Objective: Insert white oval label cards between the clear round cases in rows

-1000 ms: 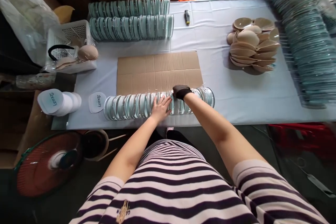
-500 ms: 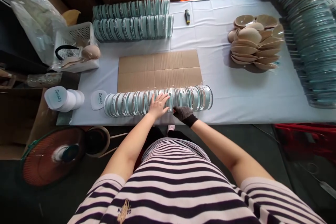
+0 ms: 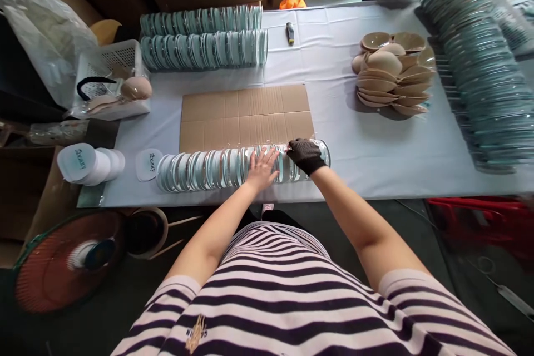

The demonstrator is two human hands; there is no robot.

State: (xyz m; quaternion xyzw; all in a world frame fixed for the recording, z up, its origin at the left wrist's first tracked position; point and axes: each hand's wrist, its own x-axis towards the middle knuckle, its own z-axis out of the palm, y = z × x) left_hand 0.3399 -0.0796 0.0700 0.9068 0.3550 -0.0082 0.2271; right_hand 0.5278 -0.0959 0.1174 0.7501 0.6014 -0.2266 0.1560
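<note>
A row of clear round plastic cases point(image 3: 200, 171), standing on edge and pressed together, lies along the table's front edge. My bare left hand point(image 3: 262, 169) rests on the middle of this row with its fingers spread. My right hand point(image 3: 308, 157), in a dark striped glove, is closed at the row's far upper edge, right of my left hand. What its fingers pinch, if anything, is hidden. Behind the row lies a flat piece of cardboard point(image 3: 246, 114), partly covered by the cases. A white printed card point(image 3: 148, 164) sits beside the row's left end.
Two more rows of cases point(image 3: 204, 50) stand at the back left. Beige moulded cups point(image 3: 381, 80) are piled at right, near a long stack of clear cases point(image 3: 488, 78). A utility knife point(image 3: 290, 33), a white basket point(image 3: 139, 58), a stack of white cards point(image 3: 98, 166) and a fan point(image 3: 62, 261) surround the work.
My right hand has moved from the row's near side to its far upper edge and slightly right. My left hand stays spread on the row. The view has shifted a little.
</note>
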